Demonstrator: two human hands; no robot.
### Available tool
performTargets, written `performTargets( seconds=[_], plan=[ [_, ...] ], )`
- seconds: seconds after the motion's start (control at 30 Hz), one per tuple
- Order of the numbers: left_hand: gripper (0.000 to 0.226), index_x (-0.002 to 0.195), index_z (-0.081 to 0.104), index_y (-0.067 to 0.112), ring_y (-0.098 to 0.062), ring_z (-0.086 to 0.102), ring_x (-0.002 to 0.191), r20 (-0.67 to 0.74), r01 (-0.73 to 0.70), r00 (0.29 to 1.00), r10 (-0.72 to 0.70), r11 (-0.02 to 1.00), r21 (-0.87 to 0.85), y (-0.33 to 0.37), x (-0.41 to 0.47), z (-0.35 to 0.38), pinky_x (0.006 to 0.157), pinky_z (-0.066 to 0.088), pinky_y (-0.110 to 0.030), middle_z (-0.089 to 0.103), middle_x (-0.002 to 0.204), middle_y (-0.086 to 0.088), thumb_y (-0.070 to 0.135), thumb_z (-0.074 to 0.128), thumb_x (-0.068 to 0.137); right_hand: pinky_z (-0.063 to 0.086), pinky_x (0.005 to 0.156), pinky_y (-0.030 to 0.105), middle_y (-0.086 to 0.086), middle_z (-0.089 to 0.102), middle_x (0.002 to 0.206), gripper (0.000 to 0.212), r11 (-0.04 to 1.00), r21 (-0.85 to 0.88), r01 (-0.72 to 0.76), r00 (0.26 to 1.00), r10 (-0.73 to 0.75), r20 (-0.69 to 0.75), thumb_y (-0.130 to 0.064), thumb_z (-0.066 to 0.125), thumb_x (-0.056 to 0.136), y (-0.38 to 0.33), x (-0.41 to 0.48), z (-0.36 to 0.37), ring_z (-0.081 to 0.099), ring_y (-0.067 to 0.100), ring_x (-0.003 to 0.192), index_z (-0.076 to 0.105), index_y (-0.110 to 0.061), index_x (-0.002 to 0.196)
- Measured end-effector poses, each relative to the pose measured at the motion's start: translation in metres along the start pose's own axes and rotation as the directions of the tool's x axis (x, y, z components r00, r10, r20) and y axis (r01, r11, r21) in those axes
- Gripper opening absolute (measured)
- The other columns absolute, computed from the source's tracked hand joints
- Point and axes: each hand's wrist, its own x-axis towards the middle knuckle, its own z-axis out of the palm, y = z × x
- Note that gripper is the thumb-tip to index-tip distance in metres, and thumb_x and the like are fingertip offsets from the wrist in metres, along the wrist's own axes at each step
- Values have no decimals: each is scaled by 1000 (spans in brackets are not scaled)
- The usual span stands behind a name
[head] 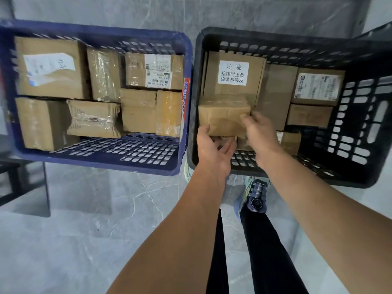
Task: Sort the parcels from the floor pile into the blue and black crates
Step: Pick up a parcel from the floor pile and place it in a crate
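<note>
A taped cardboard parcel (222,115) hangs inside the black crate (360,172) at its near left corner. My left hand (212,149) cups it from below at the near left edge, thumb up its side. My right hand (258,128) grips its right end with curled fingers. Behind it stands a larger box with a white printed label (233,73), and several more boxes fill the crate's middle. The blue crate (95,164) on the left holds several cardboard parcels packed against its far side.
Both crates stand side by side on a grey marble floor (84,240). My legs and a shoe (256,196) are right below the black crate's near rim. A dark frame (23,187) stands at the left edge. The floor pile is out of view.
</note>
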Motion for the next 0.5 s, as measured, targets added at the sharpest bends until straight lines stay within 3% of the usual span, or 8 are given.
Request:
performTargets(
  seconds=[0.1, 0.2, 0.4, 0.5],
  plan=[
    [42, 130, 46, 11, -37, 62, 114, 1, -7, 1000, 7, 1000, 25, 0, -1, -6, 108, 50, -47, 58, 125, -23, 38, 58, 100, 47, 89, 34, -15, 64, 100, 18, 998, -60, 21, 999, -23, -23, -24, 59, 103, 12, -5, 7, 62, 17, 104, 64, -24, 120],
    [55, 142, 45, 8, -37, 64, 114, 21, -8, 1000, 6, 996, 86, 0, -2, -14, 109, 49, -47, 61, 128, -23, 41, 56, 100, 50, 90, 37, -13, 63, 97, 17, 998, -57, 9, 996, -14, -89, -28, 60, 101, 17, -9, 9, 64, 21, 104, 62, -20, 116],
    [61, 151, 38, 14, -37, 62, 121, 41, 3, 999, -8, 994, 110, -2, 0, -22, 115, 43, -49, 62, 125, -25, 45, 53, 101, 45, 105, 34, -21, 56, 125, 50, 995, -65, 74, 996, -76, -41, -51, 56, 103, 15, -15, 8, 54, 7, 120, 49, -36, 151],
    [46, 139, 41, 23, -38, 64, 119, 58, 7, 998, -13, 994, 111, -3, 2, -22, 114, 44, -49, 62, 123, -25, 49, 51, 102, 52, 104, 47, -16, 62, 129, 49, 998, -42, 45, 998, -47, -48, -74, 49, 95, 11, -10, 10, 59, 13, 119, 57, -43, 132]
  ],
)
